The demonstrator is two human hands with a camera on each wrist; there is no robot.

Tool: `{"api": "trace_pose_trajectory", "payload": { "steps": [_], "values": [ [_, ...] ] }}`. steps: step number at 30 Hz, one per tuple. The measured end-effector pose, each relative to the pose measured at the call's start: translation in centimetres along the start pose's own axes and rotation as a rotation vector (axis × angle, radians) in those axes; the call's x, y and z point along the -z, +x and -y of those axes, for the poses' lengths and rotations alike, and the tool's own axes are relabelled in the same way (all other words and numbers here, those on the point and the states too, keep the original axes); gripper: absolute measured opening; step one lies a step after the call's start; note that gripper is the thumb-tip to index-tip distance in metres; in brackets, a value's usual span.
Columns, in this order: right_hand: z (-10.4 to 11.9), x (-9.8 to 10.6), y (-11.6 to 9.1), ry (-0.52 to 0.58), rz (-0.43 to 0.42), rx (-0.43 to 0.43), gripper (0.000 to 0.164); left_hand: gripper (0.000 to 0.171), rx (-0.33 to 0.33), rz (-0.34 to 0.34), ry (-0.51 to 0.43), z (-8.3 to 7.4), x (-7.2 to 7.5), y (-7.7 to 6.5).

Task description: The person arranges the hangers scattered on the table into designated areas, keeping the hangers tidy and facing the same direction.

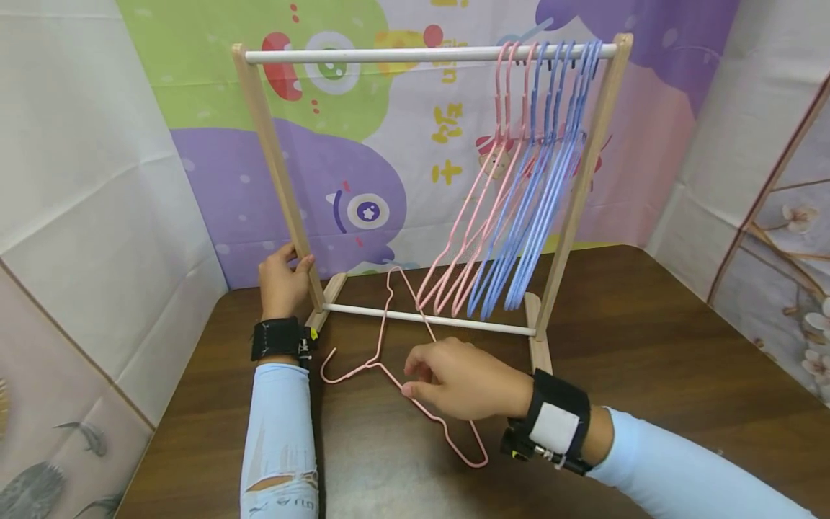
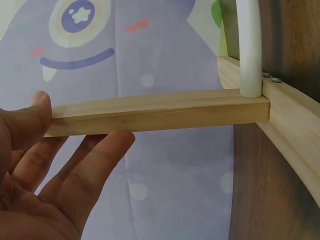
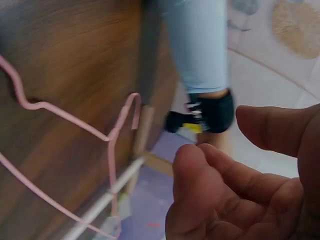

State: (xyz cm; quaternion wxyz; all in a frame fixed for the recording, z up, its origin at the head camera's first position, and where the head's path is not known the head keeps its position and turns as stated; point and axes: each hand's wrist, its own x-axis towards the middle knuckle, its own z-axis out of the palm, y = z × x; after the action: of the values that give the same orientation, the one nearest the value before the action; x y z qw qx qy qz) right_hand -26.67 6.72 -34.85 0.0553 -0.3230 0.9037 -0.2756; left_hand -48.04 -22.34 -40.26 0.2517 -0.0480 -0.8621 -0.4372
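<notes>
My left hand (image 1: pixel 284 281) holds the left wooden post (image 1: pixel 271 144) of a small clothes rack, low down. In the left wrist view the thumb lies on one side of the post (image 2: pixel 155 111) and the fingers on the other. A pink clothes hanger (image 1: pixel 353 373) lies on the table, its hook pointing left and its far end by the rack's lower bar. My right hand (image 1: pixel 473 378) is over this hanger with loosely bent fingers. In the right wrist view a gap shows between thumb and fingers, nothing in it, and the hanger (image 3: pixel 75 121) appears beyond them.
Several pink hangers (image 1: pixel 508 108) and several blue hangers (image 1: pixel 551 108) hang bunched at the right end of the white top rail (image 1: pixel 363 55). A white lower bar (image 1: pixel 473 324) joins the rack's feet on the brown table (image 1: pixel 648 346). Behind stands a cartoon-printed cloth (image 1: pixel 227 194).
</notes>
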Motion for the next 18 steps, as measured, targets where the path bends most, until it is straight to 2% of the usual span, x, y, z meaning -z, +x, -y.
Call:
{"api": "trace_pose_trajectory", "payload": {
  "steps": [11,15,18],
  "values": [
    [-2.9,-4.3,0.8,-0.136,0.093,-0.215,0.017,0.033,-0.018,-0.017,-0.013,-0.1,0.1,-0.2],
    [-3.9,-5.7,0.9,-0.154,0.110,-0.252,0.018,0.033,-0.020,-0.022,-0.010,-0.1,0.1,-0.2],
    [-4.4,-6.7,0.9,-0.161,0.102,-0.246,0.019,0.034,-0.011,-0.017,-0.012,-0.2,0.1,-0.3]
  ]
}}
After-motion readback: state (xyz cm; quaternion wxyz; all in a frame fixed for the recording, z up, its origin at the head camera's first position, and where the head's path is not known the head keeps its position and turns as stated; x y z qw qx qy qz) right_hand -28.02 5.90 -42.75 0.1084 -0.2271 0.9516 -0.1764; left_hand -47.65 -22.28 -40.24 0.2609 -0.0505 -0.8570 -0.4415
